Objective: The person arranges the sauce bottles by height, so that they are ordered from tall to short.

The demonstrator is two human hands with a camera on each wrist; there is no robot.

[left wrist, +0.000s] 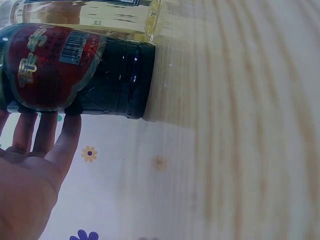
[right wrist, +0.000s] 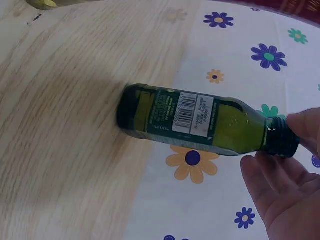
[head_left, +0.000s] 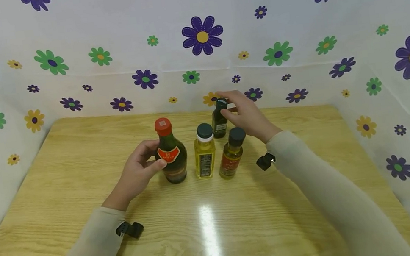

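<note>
In the head view my left hand [head_left: 137,172] holds a dark bottle with a red cap [head_left: 172,159] by its left side, thumb at the front and fingers reaching behind. The left wrist view shows the fingers against that dark bottle [left wrist: 55,70], which bears a red label. Behind the others is a small green glass bottle [head_left: 219,122]. My right hand [head_left: 246,116] pinches its dark cap between thumb and fingers. A white barcode label shows on this green bottle [right wrist: 195,117] in the right wrist view. Whether its base touches the table cannot be told.
A clear bottle of yellow oil [head_left: 205,158], with a dark green cap, stands right of the red-capped bottle. Next to it stands a red-labelled bottle with a black cap [head_left: 230,157]. All are on a wooden table [head_left: 164,235], with flower-patterned cloth [head_left: 160,14] behind and at the sides.
</note>
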